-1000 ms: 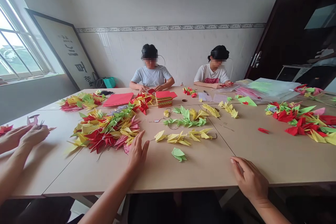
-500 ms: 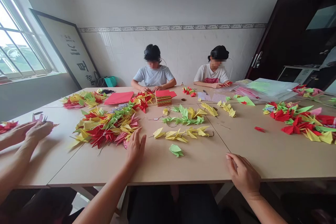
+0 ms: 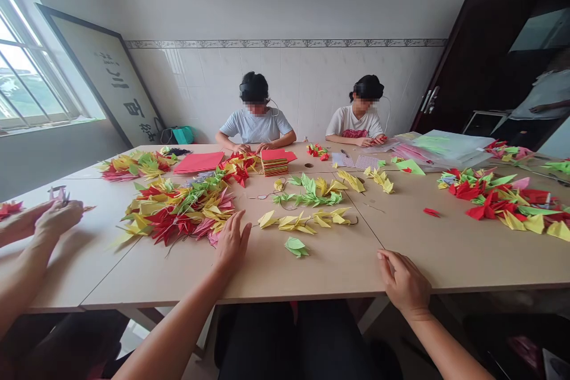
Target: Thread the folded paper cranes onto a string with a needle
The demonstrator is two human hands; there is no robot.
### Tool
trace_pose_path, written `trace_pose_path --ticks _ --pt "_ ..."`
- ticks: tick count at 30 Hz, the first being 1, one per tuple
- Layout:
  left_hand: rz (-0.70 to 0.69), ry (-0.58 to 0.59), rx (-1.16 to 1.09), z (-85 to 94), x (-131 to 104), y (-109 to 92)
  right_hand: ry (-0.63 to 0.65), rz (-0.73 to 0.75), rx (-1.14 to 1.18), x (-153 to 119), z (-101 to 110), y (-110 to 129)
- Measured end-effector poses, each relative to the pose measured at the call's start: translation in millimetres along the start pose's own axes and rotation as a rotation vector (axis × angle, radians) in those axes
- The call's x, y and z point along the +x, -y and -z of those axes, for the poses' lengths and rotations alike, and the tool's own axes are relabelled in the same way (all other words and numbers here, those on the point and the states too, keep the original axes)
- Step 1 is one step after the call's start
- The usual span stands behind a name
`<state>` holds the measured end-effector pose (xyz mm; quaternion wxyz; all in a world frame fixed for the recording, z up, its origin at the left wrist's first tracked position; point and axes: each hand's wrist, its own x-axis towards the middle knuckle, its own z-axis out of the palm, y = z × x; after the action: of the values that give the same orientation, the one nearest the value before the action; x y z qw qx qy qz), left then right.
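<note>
My left hand (image 3: 231,241) rests on the table with its fingers stretched out, beside the big heap of folded paper pieces (image 3: 182,208) in red, yellow, green and pink. At the table's front edge lies my right hand (image 3: 406,279), its fingers curled and nothing visible in them. Between the hands sits a small green folded paper bundle (image 3: 296,247). Behind it runs a yellow paper string (image 3: 298,222), and farther back a green one (image 3: 312,192). A small red folded piece (image 3: 431,212) lies beyond my right hand.
At the left edge, another person's hands (image 3: 57,217) hold a metal tool. Two people sit across the table (image 3: 338,273). Stacked coloured paper (image 3: 274,165) and a red sheet pile (image 3: 199,162) lie in the middle. Another paper heap (image 3: 503,199) is at the right.
The view has shifted slightly, so the table's contents appear a little farther left. A standing person now shows at the right edge. Both my hands keep about the same pose.
</note>
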<state>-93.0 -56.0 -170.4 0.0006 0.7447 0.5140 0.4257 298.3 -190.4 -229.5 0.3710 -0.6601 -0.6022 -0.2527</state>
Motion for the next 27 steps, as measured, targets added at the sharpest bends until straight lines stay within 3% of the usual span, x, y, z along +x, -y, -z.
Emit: trace_pose_path --ticks 27 --pt "-0.100 0.146 -0.061 -1.6 3.0 -3.9 0.054 -0.089 -0.037 -4.6 -3.1 -8.3"
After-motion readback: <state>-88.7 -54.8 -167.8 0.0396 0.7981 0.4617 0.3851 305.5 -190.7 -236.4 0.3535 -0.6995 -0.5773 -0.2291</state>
